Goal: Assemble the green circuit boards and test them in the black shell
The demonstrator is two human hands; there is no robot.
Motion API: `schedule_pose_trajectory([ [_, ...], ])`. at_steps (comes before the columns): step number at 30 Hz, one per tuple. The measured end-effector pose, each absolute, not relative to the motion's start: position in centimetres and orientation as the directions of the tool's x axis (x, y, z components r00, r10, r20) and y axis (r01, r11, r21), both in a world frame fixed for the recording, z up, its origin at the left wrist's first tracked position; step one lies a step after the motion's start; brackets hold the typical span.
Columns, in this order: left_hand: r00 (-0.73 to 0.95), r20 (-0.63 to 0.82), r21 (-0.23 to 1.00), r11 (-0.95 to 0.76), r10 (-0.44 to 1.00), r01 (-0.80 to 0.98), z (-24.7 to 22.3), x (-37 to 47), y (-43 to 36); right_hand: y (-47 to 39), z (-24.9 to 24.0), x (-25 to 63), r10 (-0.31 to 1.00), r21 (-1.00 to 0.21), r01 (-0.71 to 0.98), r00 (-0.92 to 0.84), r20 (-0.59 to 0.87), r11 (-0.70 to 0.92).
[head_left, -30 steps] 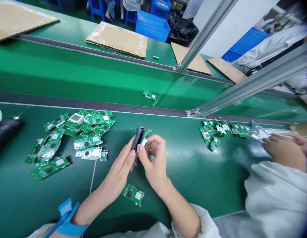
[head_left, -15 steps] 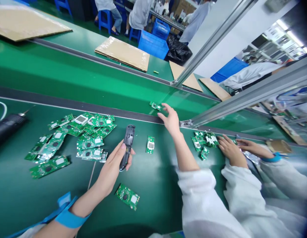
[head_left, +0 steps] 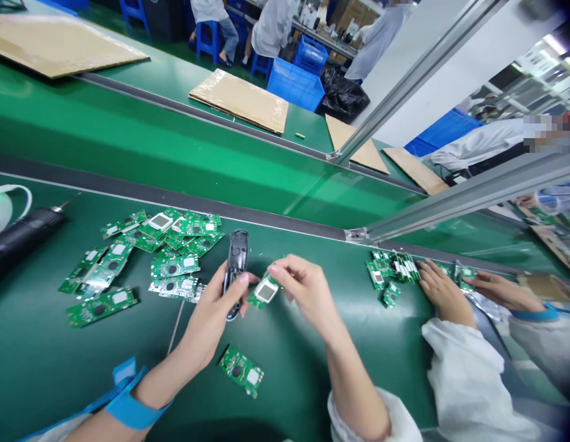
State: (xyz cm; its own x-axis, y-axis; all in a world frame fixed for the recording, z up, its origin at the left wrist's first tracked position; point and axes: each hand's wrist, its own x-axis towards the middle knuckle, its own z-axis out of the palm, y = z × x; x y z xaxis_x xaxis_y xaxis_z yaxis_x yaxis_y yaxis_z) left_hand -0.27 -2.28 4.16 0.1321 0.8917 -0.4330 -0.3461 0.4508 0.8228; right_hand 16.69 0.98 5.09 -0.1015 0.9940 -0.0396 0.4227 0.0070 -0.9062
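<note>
My left hand (head_left: 220, 291) is closed around a black plastic casing (head_left: 237, 258), an elongated shell with its hollow inner side facing up. Just to its right, my right hand (head_left: 303, 285) pinches a small green circuit board (head_left: 265, 292) with a white-framed screen. The board's left end is close to the casing; whether they touch I cannot tell. Below my hands a longer green circuit board (head_left: 242, 371) lies flat on the green table. Left of the casing is a loose pile of circuit boards (head_left: 174, 265), some bearing white-framed screens.
A black electric screwdriver (head_left: 29, 232) lies at the far left. To the right, a co-worker's hands (head_left: 443, 291) are beside several small circuit boards (head_left: 390, 270). A green conveyor belt (head_left: 183, 175) runs behind the table edge, with a metal post (head_left: 418, 80) and cardboard sheets (head_left: 241, 100) beyond.
My right hand has come back from over the belt and picked up the small screen board from the table, bringing it to the casing. The little board on the belt is out of sight.
</note>
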Motion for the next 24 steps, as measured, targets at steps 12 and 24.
schedule_pose_trajectory([
  [12, 0.109, -0.44, 0.845, 0.452, 0.891, -0.287, 3.9, -0.2, -1.9, -2.5, 3.4, 14.4, 0.963, -0.934, -0.235, -0.045, -0.266, -0.269],
  [24, 0.057, -0.455, 0.848, 0.452, 0.889, -0.276, 3.5, -0.2, -2.1, -3.0, 2.5, 13.4, 0.989, -0.989, -0.024, -0.006, -0.148, -0.148],
])
